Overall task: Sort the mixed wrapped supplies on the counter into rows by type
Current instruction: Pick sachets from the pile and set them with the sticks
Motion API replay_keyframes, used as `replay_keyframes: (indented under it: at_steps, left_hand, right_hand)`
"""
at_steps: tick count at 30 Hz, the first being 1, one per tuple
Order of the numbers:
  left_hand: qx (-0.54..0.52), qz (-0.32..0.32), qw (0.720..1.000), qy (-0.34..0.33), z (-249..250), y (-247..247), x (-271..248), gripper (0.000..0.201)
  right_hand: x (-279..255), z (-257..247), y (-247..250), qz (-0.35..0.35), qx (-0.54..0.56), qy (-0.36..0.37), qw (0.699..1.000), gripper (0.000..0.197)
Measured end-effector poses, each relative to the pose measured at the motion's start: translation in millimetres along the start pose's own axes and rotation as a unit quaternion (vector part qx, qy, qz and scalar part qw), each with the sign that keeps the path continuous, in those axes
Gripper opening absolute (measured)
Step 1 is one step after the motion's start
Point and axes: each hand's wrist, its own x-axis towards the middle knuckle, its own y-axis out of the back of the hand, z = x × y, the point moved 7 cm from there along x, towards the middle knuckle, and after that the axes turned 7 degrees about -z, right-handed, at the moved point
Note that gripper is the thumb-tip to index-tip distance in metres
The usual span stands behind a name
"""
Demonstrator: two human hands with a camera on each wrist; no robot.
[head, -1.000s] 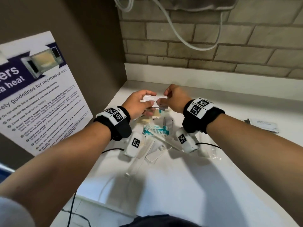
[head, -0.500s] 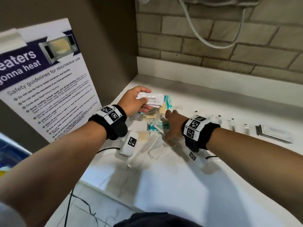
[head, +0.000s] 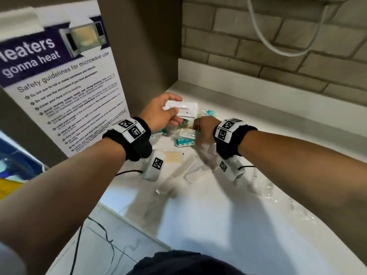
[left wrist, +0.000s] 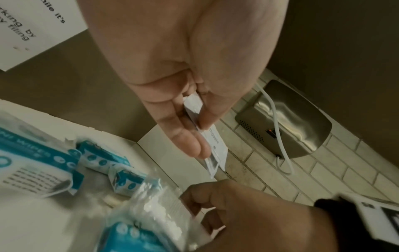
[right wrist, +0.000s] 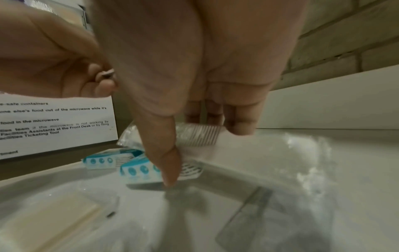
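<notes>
So compared to a second ago, when both hands were up together on one white sachet, they've split: the left hand [head: 158,114] has kept the toothpaste sachets [head: 183,110] and stayed raised over the back-left corner of the counter [head: 228,225], right by the microwave poster [head: 59,80], while the right hand [head: 205,130] has dropped down into the mixed pile. To me that reads as the left becoming the "collector" for one type while the right goes fishing for the next item, so the sorting is still early and most of the stuff is still one jumble. Left side first: thumb on top and fingers underneath are pinching what looks like a couple of flat white sachets stacked together, off the surface, long axis running roughly left-right in the head view with the free end pointing right toward the other hand; the printed face is up and readable. Below and between the hands sit the teal wipes packets [head: 183,142], lying flat at mixed angles, plus a beige pad in a clear wrapper [head: 172,157] nearer the front edge. Moving right: in the right wrist view the thumb and fingers are curled around a clear-wrapped comb [right wrist: 200,136], gripping it right on top of the pile, its long axis roughly crosswise to the hand with the teeth pointing down. Further right there's a spread of clear wrapped pieces [head: 264,187] on the counter, too blurred to say what they are or whether that's a proper row yet.
</notes>
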Motion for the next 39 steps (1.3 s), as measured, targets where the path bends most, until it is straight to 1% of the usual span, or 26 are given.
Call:
replay_keyframes:
  at_steps: [2,3,4,7,8,9,10,11,13,14,16,17,18,20,21,24,27,30,32,34,36,39]
  left_hand:
    - [-0.010,0.005,1.000,0.003,-2,4,-1,0.026]
    - [-0.010,0.006,1.000,0.006,-2,4,-2,0.026]
    - [-0.009,0.008,1.000,0.008,-3,5,-3,0.026]
    - [-0.011,0.013,1.000,0.015,-6,8,-5,0.027]
    - [-0.013,0.015,1.000,0.016,-7,9,-6,0.027]
    - [-0.013,0.018,1.000,0.018,-9,11,-6,0.028]
    - [-0.012,0.019,1.000,0.018,-10,12,-7,0.028]
    - [-0.011,0.020,1.000,0.018,-11,13,-8,0.029]
    - [-0.016,0.018,1.000,0.018,-11,12,-9,0.029]
    - [-0.020,0.015,1.000,0.018,-11,10,-10,0.029]
    - [-0.024,0.002,1.000,0.017,-9,5,-10,0.028]
    - [-0.022,-0.004,1.000,0.016,-8,3,-10,0.028]
    - [-0.019,-0.009,1.000,0.015,-8,1,-10,0.028]
    - [-0.015,-0.015,1.000,0.015,-7,-1,-9,0.028]
    - [-0.015,-0.018,1.000,0.015,-7,-3,-10,0.028]
    - [-0.018,-0.030,0.999,0.014,-4,-9,-10,0.028]
    - [-0.017,-0.040,0.999,0.017,-1,-16,-11,0.028]
    - [-0.022,-0.049,0.998,0.019,1,-20,-12,0.029]
    - [-0.025,-0.052,0.998,0.022,-1,-23,-13,0.028]
    - [-0.015,-0.051,0.998,0.023,-2,-24,-13,0.027]
    - [-0.015,-0.047,0.999,0.021,-3,-23,-13,0.027]
    - [-0.011,-0.029,0.999,0.030,-7,-17,-11,0.026]
  right_hand:
    - [9,-7,3,0.005,-0.018,-0.008,1.000,0.038]
    - [12,-10,4,0.009,-0.027,-0.012,1.000,0.039]
    - [14,-13,3,0.011,-0.030,-0.023,0.999,0.045]
    - [14,-12,2,0.042,-0.043,-0.062,0.996,0.091]
    - [9,-11,3,0.052,-0.043,-0.073,0.995,0.099]
    - [5,-11,5,0.060,-0.042,-0.075,0.994,0.101]
    - [1,-10,5,0.054,-0.040,-0.076,0.995,0.094]
    - [-3,-10,3,0.035,-0.041,-0.065,0.996,0.081]
    - [-12,-10,-8,-0.031,-0.058,-0.042,0.997,0.047]
    - [-19,-9,-16,-0.058,-0.072,-0.031,0.995,0.034]
    - [-35,-13,-29,-0.101,-0.089,-0.004,0.991,0.021]
    - [-42,-18,-34,-0.117,-0.105,0.010,0.987,0.019]
    - [-48,-21,-38,-0.126,-0.126,0.021,0.984,0.023]
    - [-57,-28,-41,-0.109,-0.145,0.029,0.983,0.033]
    - [-58,-28,-43,-0.101,-0.142,0.027,0.984,0.036]
    - [-55,-19,-49,-0.104,-0.105,-0.012,0.989,0.028]
    - [-55,-14,-51,-0.090,-0.108,-0.053,0.989,0.041]
    - [-49,-8,-55,-0.085,-0.110,-0.066,0.988,0.048]
    - [-54,-12,-52,-0.101,-0.069,-0.055,0.991,0.048]
    - [-56,-12,-51,-0.113,-0.009,-0.043,0.993,0.053]
    - [-61,-14,-46,-0.100,0.009,-0.041,0.994,0.046]
    - [-62,-12,-37,-0.070,0.042,-0.023,0.996,0.025]
